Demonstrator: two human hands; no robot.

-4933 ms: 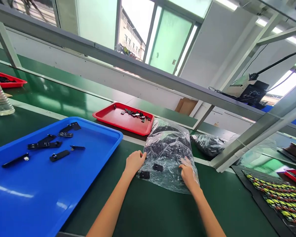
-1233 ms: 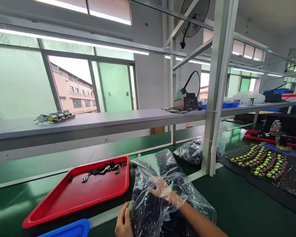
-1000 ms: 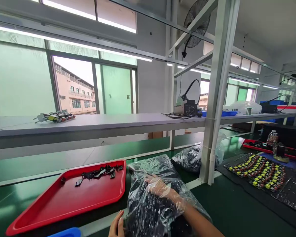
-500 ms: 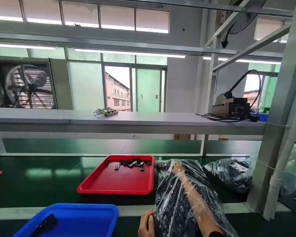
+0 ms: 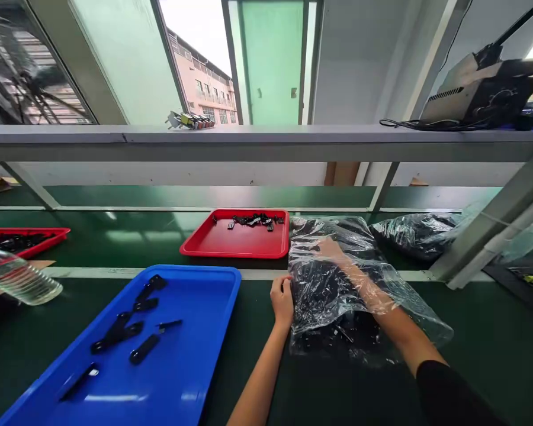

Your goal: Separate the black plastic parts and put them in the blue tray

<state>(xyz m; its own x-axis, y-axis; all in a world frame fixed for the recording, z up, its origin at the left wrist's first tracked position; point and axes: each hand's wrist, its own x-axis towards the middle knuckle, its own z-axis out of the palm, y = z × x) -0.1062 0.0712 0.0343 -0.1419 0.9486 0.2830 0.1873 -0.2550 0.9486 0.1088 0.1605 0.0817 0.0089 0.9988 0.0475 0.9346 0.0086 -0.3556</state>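
Note:
A clear plastic bag (image 5: pixel 311 299) full of small black parts lies on the green work surface in front of me. My left hand (image 5: pixel 283 300) has its fingers curled on the bag's left edge. Reaching in through the near opening, my right hand (image 5: pixel 331 248) is inside the bag, over the black parts at its far end. The wrinkled film blurs its fingers, so their grip is hidden. Beside the bag's far left side is a red tray (image 5: pixel 231 242) with small black pieces near its back edge. A blue tray (image 5: pixel 177 370) to the left holds several longer black parts.
Another bag of black parts (image 5: pixel 420 234) lies at the right, near a slanted metal post (image 5: pixel 493 236). At far left are a second red tray (image 5: pixel 62 235) with black parts and a clear plastic bottle (image 5: pixel 22 278). A raised shelf (image 5: pixel 257 145) crosses behind.
The view has tipped downward, bringing more of the blue tray, the bottle and my forearms into sight. My right hand stays inside the bag and my left stays at its edge.

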